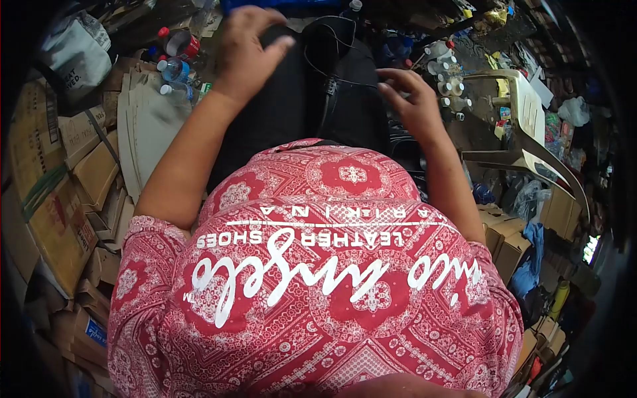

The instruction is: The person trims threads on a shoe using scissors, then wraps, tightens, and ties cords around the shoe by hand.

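Note:
My left hand [249, 56] is raised over my left thigh, its thumb spread from its slightly blurred fingers, with nothing visible in it. Over the other thigh, my right hand [413, 99] has its thumb and fingers apart. A thin dark cord [358, 83] runs toward the right fingertips; whether they touch it I cannot tell. The cord makes a loop between my legs, above my black trousers [265, 109]. A thicker black cable with a small connector [330, 86] comes down toward my waist.
Plastic bottles [176, 69] stand left of my legs, beside pale curved sheets [142, 126]. Flattened cardboard boxes [93, 162] are stacked at the left. More bottles [451, 86] stand to the right, near a worn white plastic chair [527, 109]. A blue object [292, 3] sits at the top edge.

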Motion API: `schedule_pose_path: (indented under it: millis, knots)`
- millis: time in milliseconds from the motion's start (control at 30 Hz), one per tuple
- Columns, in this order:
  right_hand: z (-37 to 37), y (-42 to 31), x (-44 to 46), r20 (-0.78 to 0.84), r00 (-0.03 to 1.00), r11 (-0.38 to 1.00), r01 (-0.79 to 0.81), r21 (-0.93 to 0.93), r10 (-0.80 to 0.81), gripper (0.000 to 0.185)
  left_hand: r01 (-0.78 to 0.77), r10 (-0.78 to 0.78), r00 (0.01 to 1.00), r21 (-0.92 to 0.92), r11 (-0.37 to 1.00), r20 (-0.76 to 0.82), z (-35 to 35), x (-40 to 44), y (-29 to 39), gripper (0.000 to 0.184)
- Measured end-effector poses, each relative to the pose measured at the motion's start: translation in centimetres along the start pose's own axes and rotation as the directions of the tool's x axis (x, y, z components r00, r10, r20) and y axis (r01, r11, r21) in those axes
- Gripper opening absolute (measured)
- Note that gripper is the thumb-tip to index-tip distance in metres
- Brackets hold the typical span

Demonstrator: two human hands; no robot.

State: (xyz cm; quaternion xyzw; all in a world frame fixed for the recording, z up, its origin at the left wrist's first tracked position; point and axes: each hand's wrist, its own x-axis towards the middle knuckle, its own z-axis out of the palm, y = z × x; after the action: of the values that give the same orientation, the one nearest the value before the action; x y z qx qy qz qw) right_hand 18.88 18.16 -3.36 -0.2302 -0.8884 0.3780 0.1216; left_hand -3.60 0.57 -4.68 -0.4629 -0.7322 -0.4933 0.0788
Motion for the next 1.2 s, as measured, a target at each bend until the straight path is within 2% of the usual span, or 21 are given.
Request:
schedule_pose_path:
  millis: [33,67,133,233,433,867,1033,1167,1200]
  knots:
    - [0.9,-0.4,0.3,-0.001,1.0,1.0,0.002,0.0,-0.002,0.024,-0.131,0.148,0.963,-0.092,0.987,0.223,-0.2,-0.7,0.2,0.019]
    - [1.7,-0.4,0.7,0.012,0.999,0.999,0.036,0.014,-0.037,0.022,-0.079,0.111,0.935,-0.109,0.991,0.336,0.0,-1.7,1.6,0.015]
    - [2.7,-0.6,0.9,0.022,0.997,0.997,0.073,0.029,-0.074,0.02,-0.165,0.159,0.911,-0.016,0.986,0.38,0.7,-3.3,2.6,0.017]
    - [3.7,-0.1,0.9,-0.011,0.997,0.997,0.074,0.021,-0.074,0.016,-0.112,0.095,0.917,0.021,0.993,0.386,1.2,-3.6,2.6,0.018]
    - [4.3,0.6,0.6,-0.06,0.996,0.994,0.074,0.075,-0.069,0.015,-0.123,0.096,0.889,0.033,0.992,0.448,1.7,-3.7,2.4,0.018]
    - [4.4,0.8,0.6,-0.065,0.996,0.992,0.061,0.107,-0.054,0.014,-0.049,0.027,0.877,0.034,0.998,0.48,1.8,-3.6,2.8,0.018]
    - [4.6,1.0,0.7,-0.069,0.996,0.993,0.06,0.099,-0.053,0.014,-0.004,-0.009,0.856,0.025,1.0,0.516,2.2,-3.4,3.0,0.013]
    - [4.8,1.0,0.7,-0.079,0.996,0.994,0.058,0.092,-0.05,0.014,-0.029,-0.004,0.829,0.05,0.998,0.559,2.6,-3.7,2.8,0.01]
    - [4.9,1.1,0.7,-0.088,0.995,0.992,0.052,0.115,-0.042,0.014,-0.125,0.064,0.834,0.076,0.989,0.548,2.7,-4.2,2.5,0.009]
